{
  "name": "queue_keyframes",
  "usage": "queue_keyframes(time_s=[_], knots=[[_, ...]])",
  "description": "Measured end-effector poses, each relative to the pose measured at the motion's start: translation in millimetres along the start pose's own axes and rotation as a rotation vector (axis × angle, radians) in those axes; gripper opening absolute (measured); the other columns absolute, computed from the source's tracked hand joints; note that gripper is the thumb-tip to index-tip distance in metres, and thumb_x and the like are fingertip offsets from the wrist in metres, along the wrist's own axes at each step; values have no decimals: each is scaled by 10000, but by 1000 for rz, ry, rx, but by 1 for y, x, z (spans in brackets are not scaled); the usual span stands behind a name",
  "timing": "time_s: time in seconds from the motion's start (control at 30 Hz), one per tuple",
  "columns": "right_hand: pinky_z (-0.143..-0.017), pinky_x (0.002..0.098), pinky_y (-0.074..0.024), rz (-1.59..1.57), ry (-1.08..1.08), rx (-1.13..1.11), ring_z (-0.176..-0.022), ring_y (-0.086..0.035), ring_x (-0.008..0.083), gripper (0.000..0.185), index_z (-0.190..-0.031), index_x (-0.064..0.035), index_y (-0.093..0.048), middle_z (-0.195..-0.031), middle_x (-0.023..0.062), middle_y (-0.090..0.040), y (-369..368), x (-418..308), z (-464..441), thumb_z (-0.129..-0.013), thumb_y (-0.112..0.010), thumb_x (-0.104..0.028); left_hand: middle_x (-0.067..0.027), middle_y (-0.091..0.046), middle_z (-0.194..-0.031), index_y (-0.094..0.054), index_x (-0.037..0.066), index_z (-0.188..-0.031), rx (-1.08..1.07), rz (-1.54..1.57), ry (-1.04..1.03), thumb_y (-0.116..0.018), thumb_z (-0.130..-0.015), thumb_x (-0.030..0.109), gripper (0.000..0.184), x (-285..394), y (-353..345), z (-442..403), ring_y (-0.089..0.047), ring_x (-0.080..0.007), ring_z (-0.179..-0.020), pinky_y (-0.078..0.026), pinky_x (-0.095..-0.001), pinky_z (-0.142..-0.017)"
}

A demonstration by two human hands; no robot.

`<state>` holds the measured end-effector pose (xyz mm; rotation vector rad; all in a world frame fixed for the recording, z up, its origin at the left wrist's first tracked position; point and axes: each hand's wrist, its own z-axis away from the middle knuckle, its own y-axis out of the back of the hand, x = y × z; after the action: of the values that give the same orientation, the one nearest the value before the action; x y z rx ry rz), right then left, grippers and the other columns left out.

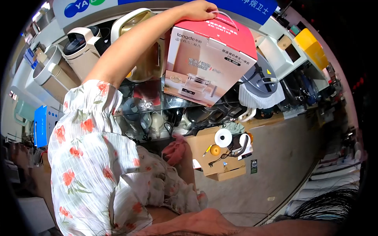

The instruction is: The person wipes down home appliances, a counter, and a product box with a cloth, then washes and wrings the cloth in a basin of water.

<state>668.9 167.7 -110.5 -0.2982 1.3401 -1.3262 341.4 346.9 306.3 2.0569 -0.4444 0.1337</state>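
My left hand [199, 10] reaches up and across to a red and beige cardboard box [208, 59]. Its fingers are closed at the white carrying handle [227, 19] on the box's red top. A glass kettle is printed on the front. The box sits tilted at the edge of the glass shelf. Lower down, a bunched reddish-pink cloth [173, 151] is at the end of my right arm; my right hand is largely hidden by it, and its fingers appear wrapped round the cloth.
Beige appliances [80, 49] and a large gold-and-cream pot [139, 43] stand left of the box. A grey round appliance [260, 80] is to its right. Kettles fill the glass shelf below. An opened carton [220, 171] with loose items lies lower down, above the grey floor [283, 157].
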Motion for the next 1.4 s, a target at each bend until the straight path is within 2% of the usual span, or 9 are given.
queue_keyframes(time_s=[0.4,0.57,0.67,0.8,1.0,1.03,1.1,1.23,1.4], knots=[[-502,466,-536,355,-284,369,-671,-646,366,531,-1221,-32,-459,-852,155,-606,-99,-30,-15,-867,-472,-428,-195,-638,-988,-627,45,-995,72,-17,-100,-494,-876,288,301,-13,-12,-4,-593,-359,-961,-457,-434,-844],[-533,430,-526,401,-174,392,-607,-610,306,371,-1173,-94,-503,-777,165,-595,-38,5,-50,-895,-445,-332,-200,-631,-1007,-629,50,-987,70,3,-128,-481,-869,291,306,-12,-14,-2,-584,-360,-984,-454,-434,-854],[-675,369,-523,45,123,213,-765,-626,270,427,-1186,-36,-510,-875,137,-617,-51,19,-12,-846,-405,-274,-201,-629,-1018,-628,51,-987,84,-27,-138,-478,-870,297,312,-19,-18,-7,-582,-358,-993,-453,-436,-859],[-544,478,-551,34,238,200,-700,-619,316,476,-1171,-32,-501,-871,147,-600,-54,29,-7,-867,-418,-389,-132,-658,-990,-631,122,-1054,93,-14,5,-496,-890,318,289,-22,-32,-16,-611,-318,-931,-464,-400,-811],[-764,404,-518,-215,259,343,-748,-612,276,406,-1146,1,-511,-929,146,-600,-86,-1,-1,-922,-367,-305,-149,-644,-1042,-630,137,-1073,44,-33,5,-472,-901,346,313,-9,-19,-5,-593,-342,-994,-458,-431,-845],[-874,419,-482,-72,293,182,-988,-586,291,436,-1231,-22,-485,-1093,157,-598,-71,-11,-7,-917,-444,-321,-154,-646,-1036,-624,124,-1084,46,-42,10,-465,-910,330,312,-5,-17,-1,-601,-334,-973,-461,-412,-838],[-876,378,-475,125,483,41,-999,-577,246,418,-1234,-25,-478,-1106,147,-581,-73,-46,-19,-910,-502,-288,-158,-650,-1023,-618,109,-1092,49,-42,21,-464,-918,306,304,-2,-15,1,-609,-330,-950,-463,-398,-832],[-969,327,-392,840,1171,429,-1093,-515,198,394,-1218,-2,-497,-1204,117,-531,-212,-132,-11,-869,-607,-147,-169,-645,-971,-609,96,-1026,56,-30,41,-464,-920,296,269,4,-13,6,-599,-347,-929,-453,-418,-805],[-1024,496,-285,1397,1784,641,-1231,-335,412,602,-1254,-165,-498,-1317,175,-362,-309,-169,-64,-694,-721,-163,-185,-637,-945,-598,93,-1021,26,-51,36,-463,-914,297,267,0,-16,2,-589,-375,-901,-453,-441,-774]])
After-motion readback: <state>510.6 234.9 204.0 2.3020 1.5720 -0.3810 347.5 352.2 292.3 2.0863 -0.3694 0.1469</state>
